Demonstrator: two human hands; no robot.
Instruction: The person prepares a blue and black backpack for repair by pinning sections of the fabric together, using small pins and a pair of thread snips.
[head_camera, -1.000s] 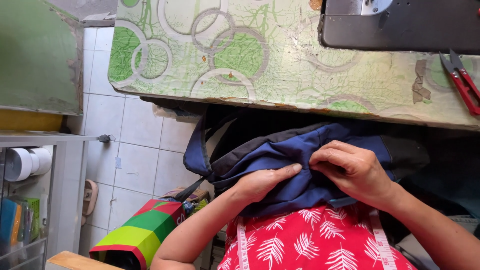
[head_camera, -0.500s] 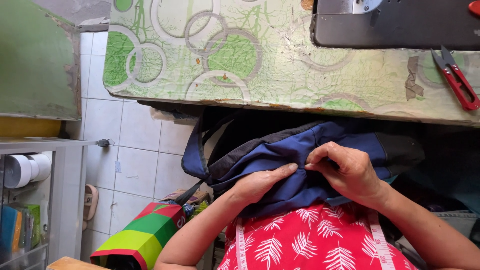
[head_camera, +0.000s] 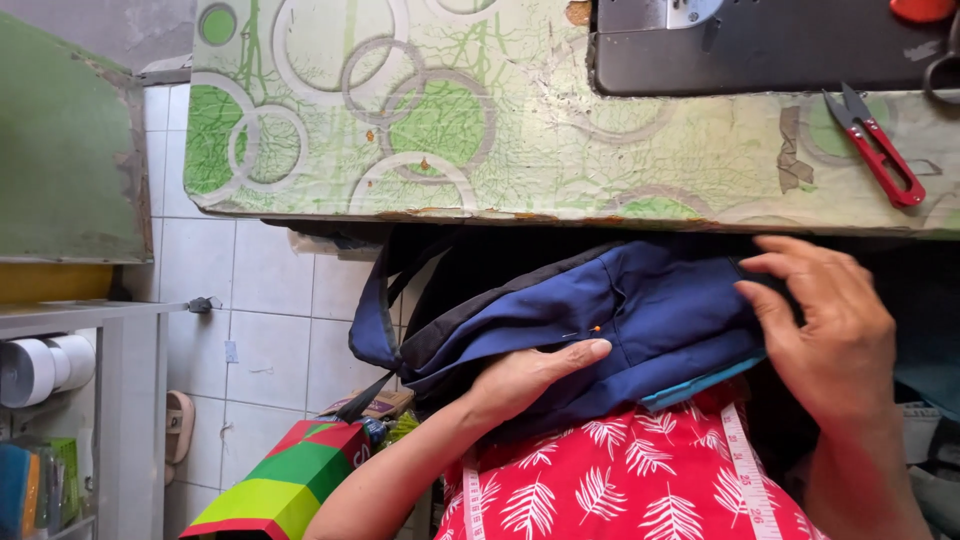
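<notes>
Blue fabric, a folded dark-edged piece with a pin in it, lies on the person's lap just below the tabletop edge. Left hand rests flat on its lower fold, fingers extended, gripping nothing. Right hand presses on the right end, fingers spread and loosely curved, no pinch visible. Red thread snips lie on the tabletop beside the sewing machine base. White measuring tape hangs over the red patterned dress.

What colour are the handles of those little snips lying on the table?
Red handles, on the snips, seen best in the head view.
</notes>
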